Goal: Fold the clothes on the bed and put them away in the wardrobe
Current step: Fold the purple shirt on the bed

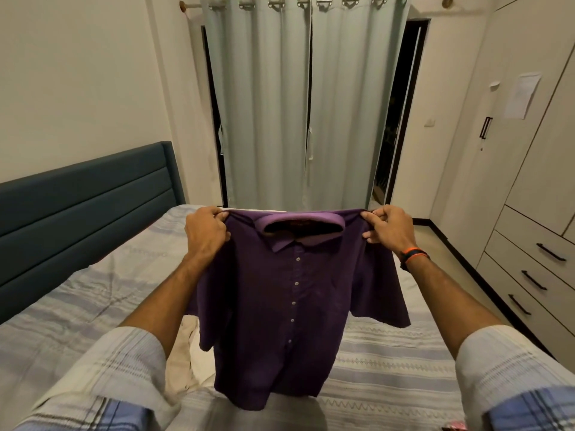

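Stage: while the shirt (292, 293) is hanging unfolded in the air, the folding of it is, by my judgement, only beginning; nothing is showing as put away yet.
Left hand (207, 233): its grip is pinching the shirt's left shoulder seam, fingers curled round the cloth.
Shirt: it is dangling above the bed (93, 293), buttoned front facing the person, collar up, hem just touching or nearly touching the bedcover; I cannot tell which.
Cream cloth (183, 353): another garment seems to be lying on the bed behind the shirt, probably waiting its turn.
Right hand (389, 227): its grip is pinching the right shoulder seam likewise.
Wardrobe (529, 169): it is standing along the right wall, doors and drawers looking closed.
Room: a dark headboard (84, 209) is running along the left, pale curtains (298, 104) are hanging straight ahead.
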